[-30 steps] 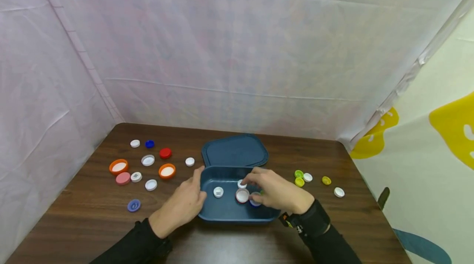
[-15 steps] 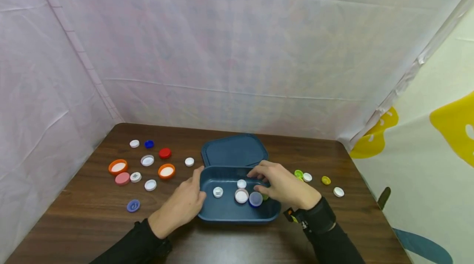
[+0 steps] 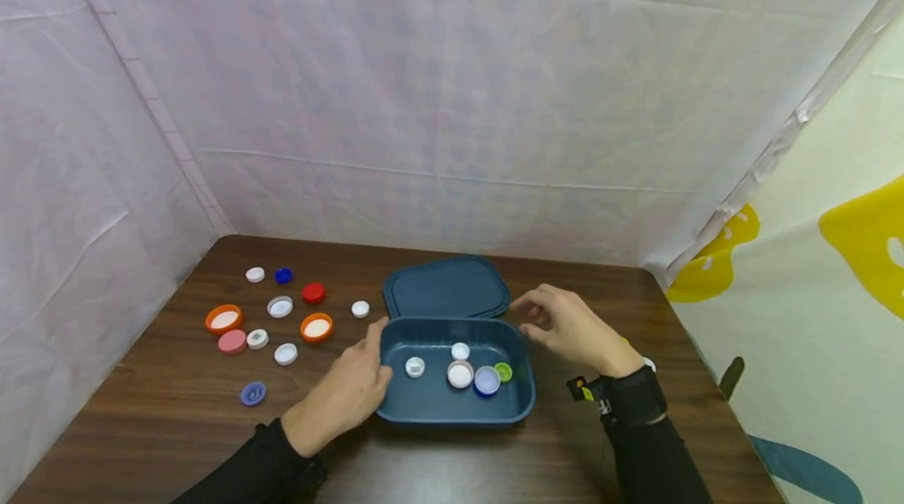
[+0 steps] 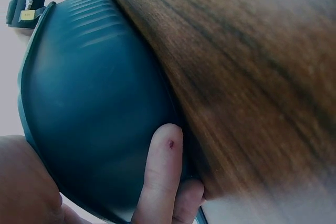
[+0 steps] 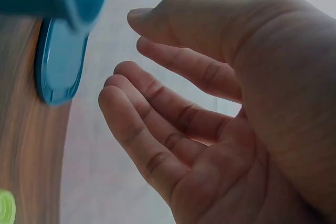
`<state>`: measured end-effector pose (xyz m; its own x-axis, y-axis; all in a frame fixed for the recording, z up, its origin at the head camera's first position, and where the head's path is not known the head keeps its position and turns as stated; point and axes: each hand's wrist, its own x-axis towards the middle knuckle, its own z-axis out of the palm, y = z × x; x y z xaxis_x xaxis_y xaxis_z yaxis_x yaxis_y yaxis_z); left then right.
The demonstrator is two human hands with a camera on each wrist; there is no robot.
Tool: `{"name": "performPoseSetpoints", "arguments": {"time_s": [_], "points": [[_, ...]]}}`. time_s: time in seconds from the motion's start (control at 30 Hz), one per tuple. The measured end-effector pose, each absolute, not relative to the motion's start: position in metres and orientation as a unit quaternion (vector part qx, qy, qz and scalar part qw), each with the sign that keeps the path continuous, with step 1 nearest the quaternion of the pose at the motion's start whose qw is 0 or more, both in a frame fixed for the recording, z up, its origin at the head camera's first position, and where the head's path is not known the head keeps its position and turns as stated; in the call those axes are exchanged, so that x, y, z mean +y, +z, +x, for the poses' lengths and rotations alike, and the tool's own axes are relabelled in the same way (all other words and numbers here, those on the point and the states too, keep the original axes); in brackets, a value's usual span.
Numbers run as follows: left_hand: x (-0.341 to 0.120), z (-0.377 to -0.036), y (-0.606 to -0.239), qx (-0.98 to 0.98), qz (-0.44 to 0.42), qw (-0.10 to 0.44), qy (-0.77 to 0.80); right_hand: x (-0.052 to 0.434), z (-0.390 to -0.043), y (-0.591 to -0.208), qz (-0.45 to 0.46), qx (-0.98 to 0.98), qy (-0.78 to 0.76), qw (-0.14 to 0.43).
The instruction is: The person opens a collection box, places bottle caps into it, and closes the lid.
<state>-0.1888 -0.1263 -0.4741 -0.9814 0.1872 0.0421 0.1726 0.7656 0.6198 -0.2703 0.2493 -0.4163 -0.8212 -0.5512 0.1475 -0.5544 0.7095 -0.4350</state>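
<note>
My left hand [image 3: 351, 376] grips the left end of a dark blue rectangular plastic food container [image 3: 438, 414]. In the left wrist view its fingers [image 4: 164, 161] lie against the container's outer wall, low near the table. Inside sit several bottle caps: a white cap [image 3: 415, 367] on the left, a smaller white cap [image 3: 461, 351], a larger white-centred cap [image 3: 461, 374], a blue-rimmed cap [image 3: 486, 381] and a green cap [image 3: 503, 372]. My right hand [image 3: 575, 331] hovers beside the container's far right corner, holding nothing, its fingers loosely bent in the right wrist view.
The container's matching lid [image 3: 448, 288] lies behind it. Several caps are scattered on the left of the wooden table [image 3: 141, 418], among them a red cap [image 3: 314, 293] and an orange cap [image 3: 316, 327]. A green cap [image 5: 6, 207] and a white cap [image 3: 649, 363] lie on the right.
My right hand has left the caps inside the container and moved right and up, out past its right rim. The green cap inside is now uncovered. My left hand has stayed in place.
</note>
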Motion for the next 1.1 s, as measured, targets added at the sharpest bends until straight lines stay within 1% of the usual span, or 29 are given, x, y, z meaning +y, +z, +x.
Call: {"name": "performPoseSetpoints", "arguments": {"time_s": [0.17, 0.3, 0.47, 0.77, 0.93, 1.1], "points": [[-0.127, -0.188, -0.475, 0.94, 0.099, 0.005, 0.326, 0.266, -0.28, -0.42, 0.272, -0.933, 0.233, 0.009], [-0.127, -0.188, -0.474, 0.939, 0.102, 0.0, 0.328, 0.281, -0.288, -0.423, 0.245, -0.943, 0.226, 0.001], [-0.127, -0.19, -0.474, 0.939, 0.103, -0.003, 0.327, 0.302, -0.296, -0.431, 0.203, -0.955, 0.215, -0.028], [-0.127, -0.189, -0.477, 0.941, 0.101, -0.004, 0.324, 0.328, -0.304, -0.444, 0.17, -0.962, 0.203, -0.073], [-0.127, -0.189, -0.477, 0.941, 0.101, -0.005, 0.324, 0.335, -0.306, -0.451, 0.177, -0.957, 0.212, -0.093], [-0.127, -0.189, -0.477, 0.942, 0.098, 0.0, 0.322, 0.336, -0.31, -0.458, 0.205, -0.95, 0.217, -0.087]]}}
